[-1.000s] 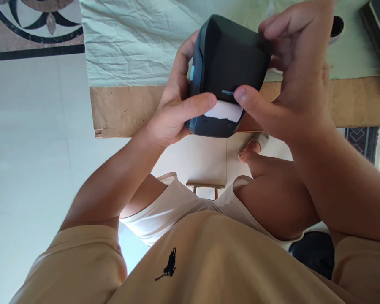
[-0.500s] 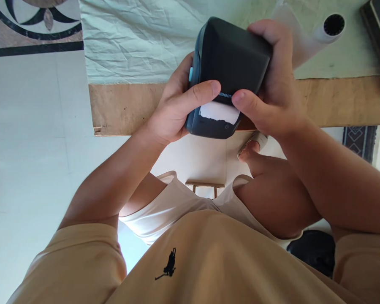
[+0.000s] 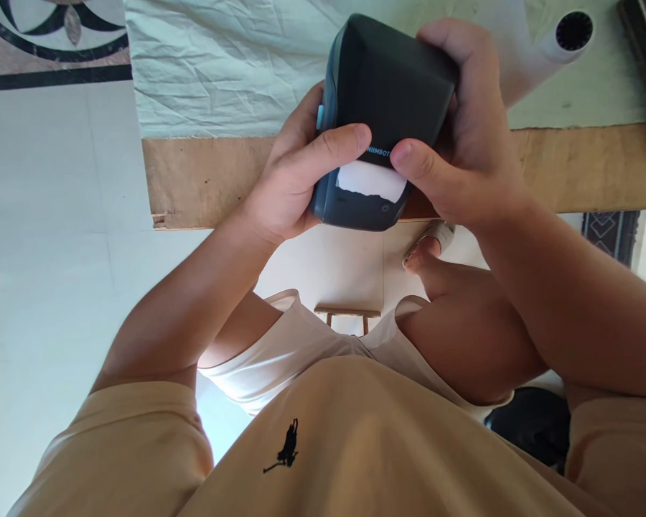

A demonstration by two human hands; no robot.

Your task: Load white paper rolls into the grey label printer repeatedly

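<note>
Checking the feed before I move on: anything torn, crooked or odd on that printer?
Yes. The white paper strip at the slot of the dark label printer has a ragged, uneven edge. Left hand and right hand both grip the printer.

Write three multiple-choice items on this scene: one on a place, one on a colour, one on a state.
1. Where does the paper roll lie?
A. on the cloth-covered table, upper right
B. on the floor
C. in the left hand

2. What colour is the label printer?
A. red
B. dark grey
C. yellow

3. How is the printer held?
A. resting alone on the table
B. by the right hand only
C. gripped by both hands

Answers:
1 A, it rests on the pale cloth.
2 B, its casing is dark, with white paper at the slot.
3 C, left hand and right hand clasp its sides.
</note>
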